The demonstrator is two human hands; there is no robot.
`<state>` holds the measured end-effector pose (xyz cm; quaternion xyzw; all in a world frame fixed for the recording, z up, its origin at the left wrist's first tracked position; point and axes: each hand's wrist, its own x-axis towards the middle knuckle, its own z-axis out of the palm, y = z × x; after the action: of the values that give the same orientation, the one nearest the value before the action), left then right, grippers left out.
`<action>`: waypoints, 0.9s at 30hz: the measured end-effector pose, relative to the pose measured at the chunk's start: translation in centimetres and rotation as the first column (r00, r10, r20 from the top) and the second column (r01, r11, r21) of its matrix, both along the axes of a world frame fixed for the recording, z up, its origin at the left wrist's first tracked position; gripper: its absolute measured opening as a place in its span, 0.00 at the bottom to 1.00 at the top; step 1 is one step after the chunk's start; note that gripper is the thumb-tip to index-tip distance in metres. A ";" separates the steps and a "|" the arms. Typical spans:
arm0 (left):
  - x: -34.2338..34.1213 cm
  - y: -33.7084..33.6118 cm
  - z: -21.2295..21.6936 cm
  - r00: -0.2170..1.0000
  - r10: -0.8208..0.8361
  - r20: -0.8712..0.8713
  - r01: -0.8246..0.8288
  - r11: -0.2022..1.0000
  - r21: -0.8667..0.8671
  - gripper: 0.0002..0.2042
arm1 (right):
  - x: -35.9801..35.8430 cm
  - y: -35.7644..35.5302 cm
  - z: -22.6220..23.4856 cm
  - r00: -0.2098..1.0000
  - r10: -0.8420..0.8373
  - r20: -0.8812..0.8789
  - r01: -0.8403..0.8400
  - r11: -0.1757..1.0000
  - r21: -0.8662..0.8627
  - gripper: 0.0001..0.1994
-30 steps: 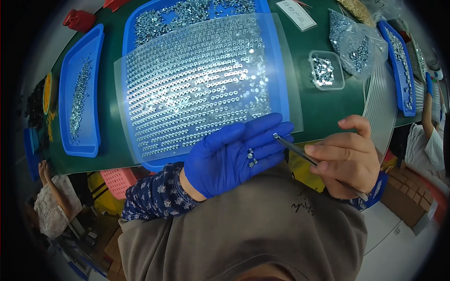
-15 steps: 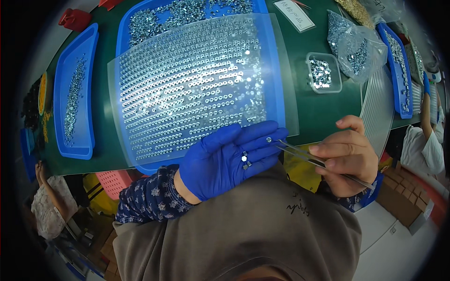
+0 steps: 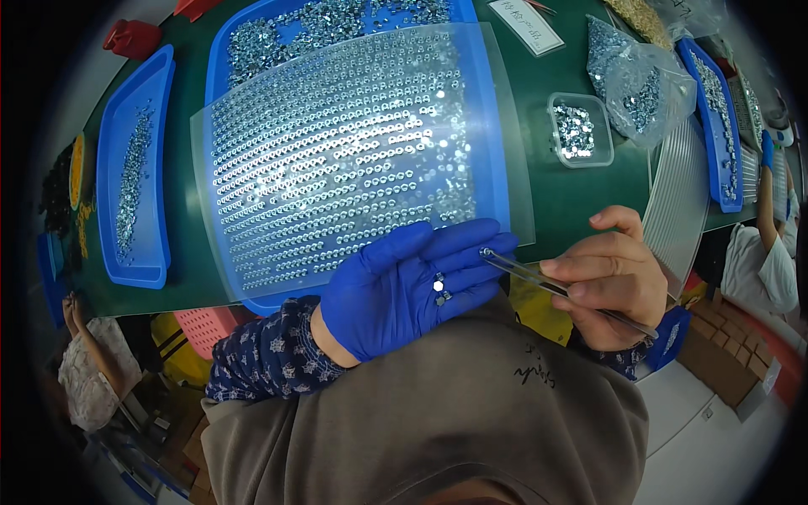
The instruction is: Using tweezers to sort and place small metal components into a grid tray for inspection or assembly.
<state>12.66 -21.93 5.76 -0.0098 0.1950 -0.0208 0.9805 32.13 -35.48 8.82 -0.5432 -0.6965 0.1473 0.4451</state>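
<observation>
My left hand (image 3: 370, 295), in a blue glove, lies palm up and open with its fingers stretched out. A few small shiny metal pieces (image 3: 438, 286), one with a hexagonal face, rest on its fingers. My bare right hand (image 3: 610, 282) is closed around metal tweezers (image 3: 526, 273). Their tips meet a tiny shiny piece (image 3: 485, 252) at the gloved fingertips; whether they clamp it is too small to tell. Just beyond the glove, a clear sheet (image 3: 204, 168) carrying rows of small shiny pieces lies over a blue tray (image 3: 498, 126).
A long blue tray (image 3: 158, 168) with metal pieces stands at left. On the right are a clear plastic box (image 3: 602, 151) of pieces, a filled plastic bag (image 3: 640, 93), a white printed card (image 3: 528, 27) and ribbed clear sheets (image 3: 682, 210). Other people work at both sides.
My right hand has moved slightly left, and the tweezer tips have come from beside the tiny piece onto it. The gloved left hand has stayed nearly still.
</observation>
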 end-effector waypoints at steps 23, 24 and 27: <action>0.0 -0.2 -0.2 1.000 -0.023 0.008 0.023 1.000 0.009 0.29 | 0.1 -0.6 -0.1 0.999 0.036 0.010 -0.036 0.999 -0.013 0.13; 0.0 -0.2 -0.2 1.000 -0.024 0.009 0.024 1.000 0.012 0.29 | 0.0 -0.6 -0.2 0.999 0.029 0.015 -0.029 0.999 -0.012 0.13; 0.1 -0.2 -0.2 0.999 -0.034 0.008 0.034 0.999 0.017 0.29 | 0.1 -0.6 -0.3 1.000 0.008 -0.020 -0.008 1.000 -0.008 0.13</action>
<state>12.71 -22.11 5.58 0.0018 0.1914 -0.0359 0.9809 32.28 -36.09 8.55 -0.5408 -0.6936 0.1573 0.4490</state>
